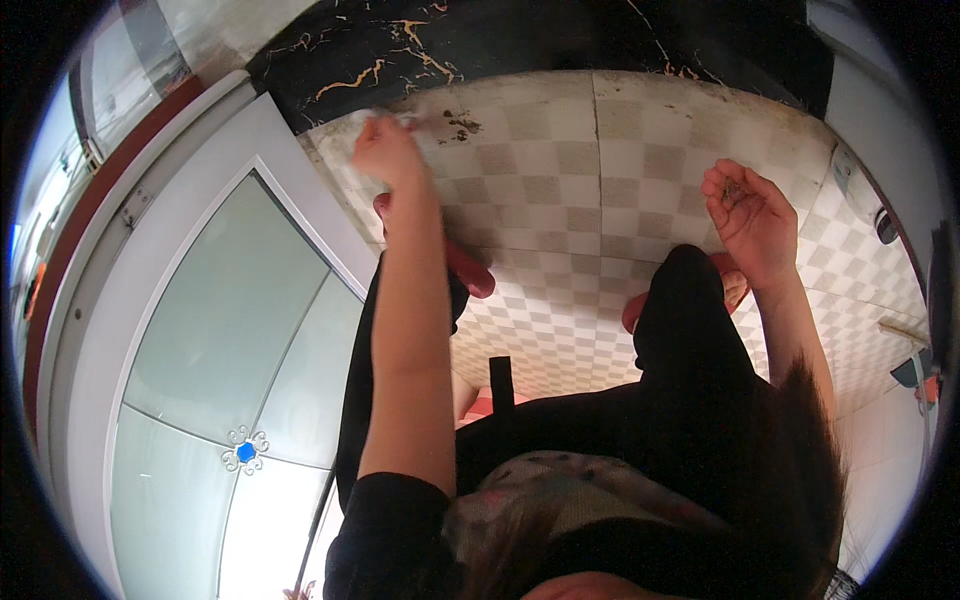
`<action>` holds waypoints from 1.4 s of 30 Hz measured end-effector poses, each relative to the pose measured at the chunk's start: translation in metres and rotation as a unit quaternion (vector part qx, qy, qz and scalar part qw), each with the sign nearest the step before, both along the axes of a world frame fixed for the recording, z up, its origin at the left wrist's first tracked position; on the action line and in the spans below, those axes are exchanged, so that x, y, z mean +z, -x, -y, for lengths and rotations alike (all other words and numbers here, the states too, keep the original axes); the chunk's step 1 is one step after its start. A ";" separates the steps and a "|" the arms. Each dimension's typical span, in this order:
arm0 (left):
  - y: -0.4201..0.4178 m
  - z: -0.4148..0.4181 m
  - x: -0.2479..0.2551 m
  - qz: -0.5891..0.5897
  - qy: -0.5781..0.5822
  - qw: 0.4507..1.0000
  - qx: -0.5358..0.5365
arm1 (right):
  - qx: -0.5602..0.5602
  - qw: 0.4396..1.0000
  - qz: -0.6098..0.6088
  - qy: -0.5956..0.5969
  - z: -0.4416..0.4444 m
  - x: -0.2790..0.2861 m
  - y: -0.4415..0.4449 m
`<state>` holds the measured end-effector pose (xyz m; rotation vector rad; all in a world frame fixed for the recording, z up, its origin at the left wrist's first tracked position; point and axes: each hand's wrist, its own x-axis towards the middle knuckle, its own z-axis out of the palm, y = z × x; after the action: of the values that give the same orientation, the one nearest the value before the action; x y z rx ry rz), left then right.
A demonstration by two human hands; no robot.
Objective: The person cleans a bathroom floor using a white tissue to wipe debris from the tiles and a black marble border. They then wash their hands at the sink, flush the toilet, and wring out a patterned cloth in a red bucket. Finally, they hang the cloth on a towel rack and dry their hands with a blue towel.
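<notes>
Blurred by motion, my left hand (386, 154) reaches down to the tiled floor near the black stone edge. Its fingers are bent, and a pale smear shows beside them; whether they hold anything is unclear. Dark brown dirt specks (461, 126) lie on the floor just right of that hand. My right hand (757, 217) is raised over the floor, palm up, fingers slightly curled. A dark, gritty smudge (731, 189) marks its fingers, either dirt stuck on or a small clump resting there.
A white door (292, 225) with frosted glass panes stands at the left. Black gold-veined stone (525, 37) borders the checkered tile floor (540, 195) ahead. My feet wear red slippers (471, 274). A dark round object (886, 225) is by the right wall.
</notes>
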<state>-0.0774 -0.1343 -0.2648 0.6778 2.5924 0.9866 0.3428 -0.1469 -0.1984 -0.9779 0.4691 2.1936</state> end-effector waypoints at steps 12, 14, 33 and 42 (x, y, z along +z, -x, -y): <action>-0.188 0.005 0.022 0.069 -0.040 0.982 -0.172 | 0.006 1.000 -0.004 -0.009 -0.004 0.017 0.006; -0.184 0.015 0.021 0.060 -0.037 0.977 -0.199 | 0.007 0.999 -0.005 -0.034 -0.003 0.019 0.002; -0.232 0.012 0.039 0.114 -0.012 0.963 -0.243 | -0.022 0.999 0.011 -0.039 0.001 0.034 -0.011; -0.177 0.007 0.009 0.083 -0.022 0.989 -0.124 | -0.035 0.996 0.077 -0.023 0.004 0.039 -0.022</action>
<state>0.0999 -0.1414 -0.2557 0.8671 2.2839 0.9767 0.3644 -0.1506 -0.1594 -1.0804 0.3736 2.0389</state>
